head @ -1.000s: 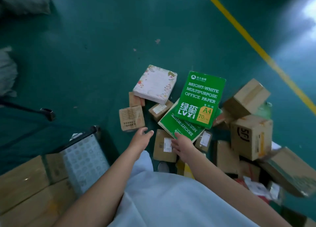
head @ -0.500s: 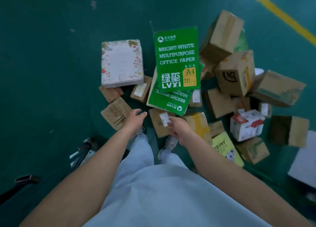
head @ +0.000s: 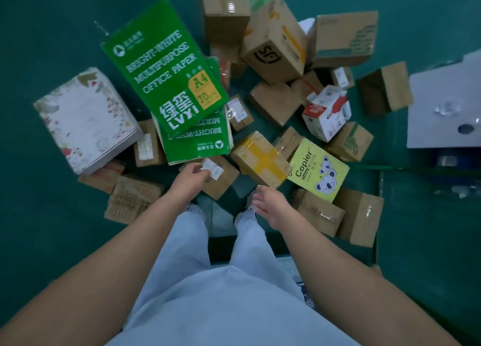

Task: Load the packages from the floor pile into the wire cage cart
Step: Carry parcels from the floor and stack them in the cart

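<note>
My left hand (head: 191,177) reaches down over a small brown box (head: 221,179) with a white label, fingers loosely curled, holding nothing. My right hand (head: 270,205) hangs relaxed and empty beside a box taped with a yellow cross (head: 260,159). The packages lie piled on the green floor (head: 52,228) ahead of my feet: two green paper reams (head: 166,72), a floral box (head: 86,119), a yellow copier pack (head: 317,168). The cart is out of view.

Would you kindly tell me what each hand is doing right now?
Left hand: fingers curled over the small brown cardboard box; grip cannot be told.
Right hand: open, holding nothing.
</note>
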Motion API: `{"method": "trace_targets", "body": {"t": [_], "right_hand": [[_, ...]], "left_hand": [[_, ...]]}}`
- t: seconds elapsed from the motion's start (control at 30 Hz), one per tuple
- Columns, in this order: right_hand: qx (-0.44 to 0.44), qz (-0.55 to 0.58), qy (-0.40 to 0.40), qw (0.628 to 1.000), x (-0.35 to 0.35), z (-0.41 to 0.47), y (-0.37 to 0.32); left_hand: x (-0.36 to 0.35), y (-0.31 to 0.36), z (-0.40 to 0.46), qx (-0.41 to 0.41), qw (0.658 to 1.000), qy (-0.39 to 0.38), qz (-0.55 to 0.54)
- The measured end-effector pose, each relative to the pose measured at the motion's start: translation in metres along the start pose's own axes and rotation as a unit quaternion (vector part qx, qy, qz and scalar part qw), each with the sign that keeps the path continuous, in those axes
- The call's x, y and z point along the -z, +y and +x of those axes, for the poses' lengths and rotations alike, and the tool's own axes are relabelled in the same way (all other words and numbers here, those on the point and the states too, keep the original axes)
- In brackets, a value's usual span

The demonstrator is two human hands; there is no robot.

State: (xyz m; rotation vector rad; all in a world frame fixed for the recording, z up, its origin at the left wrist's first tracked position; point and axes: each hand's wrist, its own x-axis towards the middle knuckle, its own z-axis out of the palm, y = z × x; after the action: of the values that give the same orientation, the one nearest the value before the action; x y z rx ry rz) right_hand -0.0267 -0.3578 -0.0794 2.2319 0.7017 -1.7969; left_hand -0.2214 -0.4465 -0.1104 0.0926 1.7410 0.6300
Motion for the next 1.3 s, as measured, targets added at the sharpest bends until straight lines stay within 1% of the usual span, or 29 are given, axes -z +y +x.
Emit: {"method": "trace_targets", "body": {"t": [0.1, 0.17, 0.3, 0.37, 0.43, 0.47, 0.57, 0.67, 0.7, 0.83, 0.93, 1.03, 1.17, 1.3], "right_hand": [[0.000, 0.041, 0.013, 0.999, 0.027, 0.008, 0.000], [0.004, 0.067, 0.007, 0.998, 0.059, 0.016, -0.002], [0.022, 0.125, 0.006, 0.992, 0.128, 0.028, -0.017], [0.031, 0.154, -0.002, 0.988, 0.184, 0.040, -0.019], [0.033, 0.173, -0.004, 0.984, 0.229, 0.052, -0.018], [0.032, 0.181, -0.003, 0.983, 0.267, 0.064, -0.013], [0.014, 0.223, 0.008, 0.975, 0.352, 0.092, 0.009], [-0.009, 0.282, 0.024, 0.959, 0.442, 0.120, 0.038], [-0.011, 0.300, 0.028, 0.954, 0.460, 0.128, 0.047], [-0.036, 0.378, 0.056, 0.924, 0.543, 0.168, 0.095], [-0.053, 0.421, 0.073, 0.902, 0.570, 0.196, 0.128], [-0.099, 0.455, 0.076, 0.882, 0.580, 0.227, 0.165], [-0.137, 0.495, 0.061, 0.856, 0.574, 0.269, 0.201], [-0.163, 0.523, 0.054, 0.835, 0.570, 0.303, 0.219]], "left_hand": [[-0.021, 0.017, 0.007, -0.006, 0.999, -0.020, 0.041], [-0.055, 0.034, 0.010, -0.016, 0.996, -0.038, 0.084], [-0.136, 0.068, 0.012, -0.040, 0.989, -0.050, 0.135], [-0.199, 0.083, 0.011, -0.049, 0.981, -0.060, 0.176], [-0.248, 0.091, 0.008, -0.051, 0.979, -0.054, 0.191], [-0.290, 0.095, 0.007, -0.052, 0.975, -0.057, 0.208], [-0.383, 0.101, -0.002, -0.042, 0.964, -0.081, 0.250], [-0.485, 0.112, -0.008, -0.048, 0.941, -0.117, 0.313], [-0.506, 0.117, -0.008, -0.054, 0.937, -0.121, 0.324], [-0.616, 0.127, 0.003, -0.095, 0.901, -0.158, 0.394], [-0.670, 0.122, 0.015, -0.107, 0.877, -0.176, 0.433], [-0.711, 0.104, 0.036, -0.094, 0.848, -0.193, 0.485], [-0.746, 0.076, 0.070, -0.081, 0.814, -0.199, 0.539], [-0.763, 0.049, 0.101, -0.067, 0.784, -0.201, 0.584]]}}
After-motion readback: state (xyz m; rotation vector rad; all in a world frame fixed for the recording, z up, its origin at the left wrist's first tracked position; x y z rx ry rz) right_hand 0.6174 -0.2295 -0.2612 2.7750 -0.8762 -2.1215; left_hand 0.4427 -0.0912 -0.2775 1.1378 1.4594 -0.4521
